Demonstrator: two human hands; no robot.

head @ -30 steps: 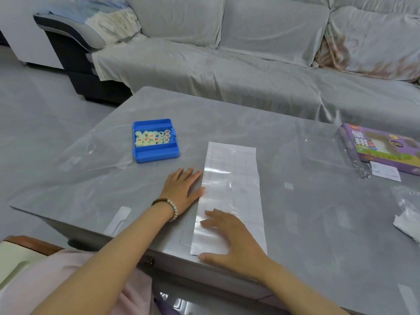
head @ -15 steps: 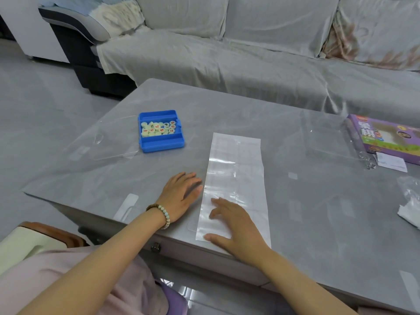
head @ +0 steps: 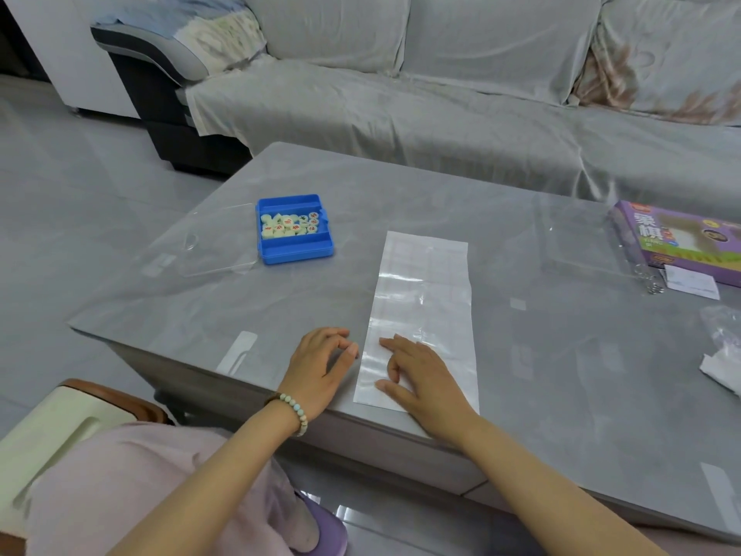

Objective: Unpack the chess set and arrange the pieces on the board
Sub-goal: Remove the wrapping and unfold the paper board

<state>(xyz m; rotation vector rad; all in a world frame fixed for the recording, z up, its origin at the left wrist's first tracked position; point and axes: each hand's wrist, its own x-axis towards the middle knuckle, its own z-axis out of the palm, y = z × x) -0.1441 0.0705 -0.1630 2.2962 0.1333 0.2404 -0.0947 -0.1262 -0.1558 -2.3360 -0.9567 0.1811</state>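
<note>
A folded, glossy board sheet lies as a long white strip on the grey table, near its front edge. My right hand rests flat on the sheet's near end. My left hand sits on the table just left of the sheet, fingers curled, fingertips at the sheet's left edge; it holds nothing. A blue plastic case stands further back on the left, with several round cream chess pieces marked in red and dark characters inside.
A clear lid lies left of the blue case. A purple game box sits at the right edge, a clear tray beside it. Crumpled plastic and paper lie at the far right. A grey covered sofa stands behind the table.
My left hand has drawn back toward the table's front edge and curled its fingers beside the sheet. My right hand stays on the sheet. The view has shifted slightly.
</note>
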